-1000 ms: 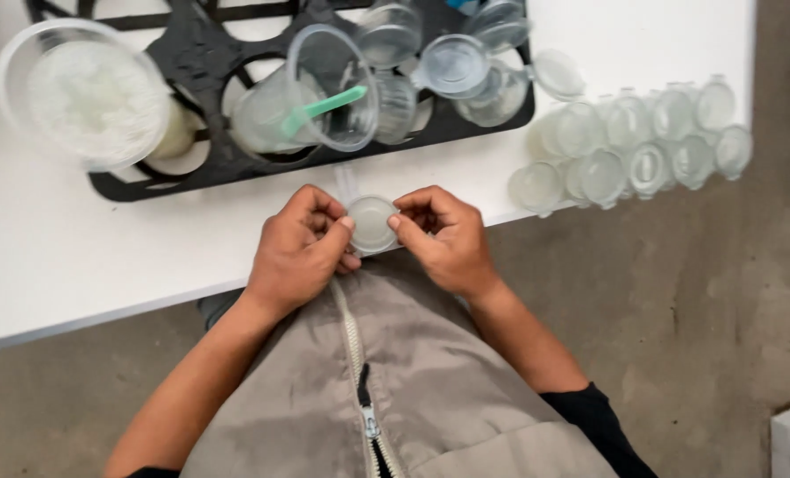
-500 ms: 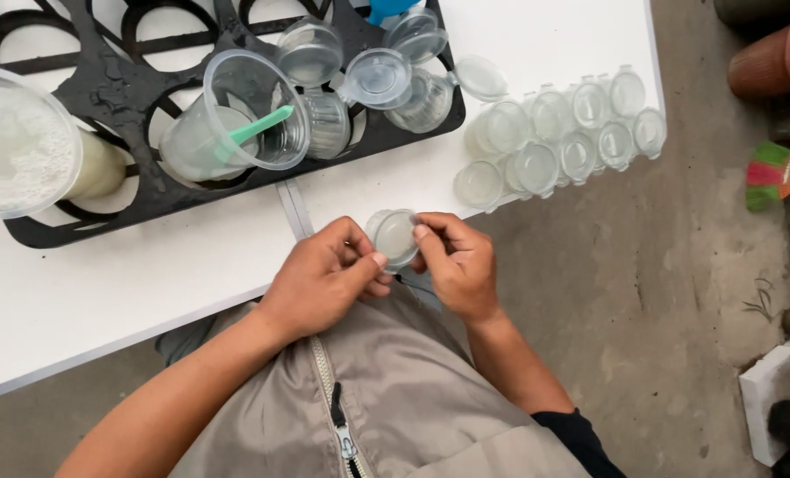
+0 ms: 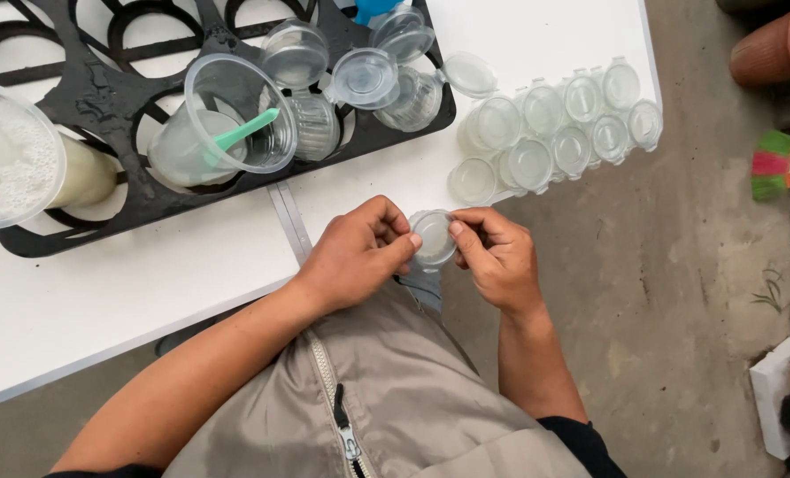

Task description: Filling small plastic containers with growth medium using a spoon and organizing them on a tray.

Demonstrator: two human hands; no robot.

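A small clear plastic cup with a lid (image 3: 434, 239) sits between both my hands, just off the white table's (image 3: 147, 283) front edge. My left hand (image 3: 359, 252) grips its left side with thumb and fingers. My right hand (image 3: 497, 257) pinches its right rim with thumb and forefinger. Both hands hover above my grey zipped jacket.
A black cup tray (image 3: 103, 97) holds a clear cup with a green spoon (image 3: 227, 124), a large lidded cup of whitish drink (image 3: 14, 159) and several small lidded cups (image 3: 359, 75). Several small sealed clear cups (image 3: 554, 133) cluster at the table's right edge. Bare concrete floor lies to the right.
The view shifted, so the table and tray sit further left in frame. Both hands keep hold of the small cup, with fingers pressing around its lid.
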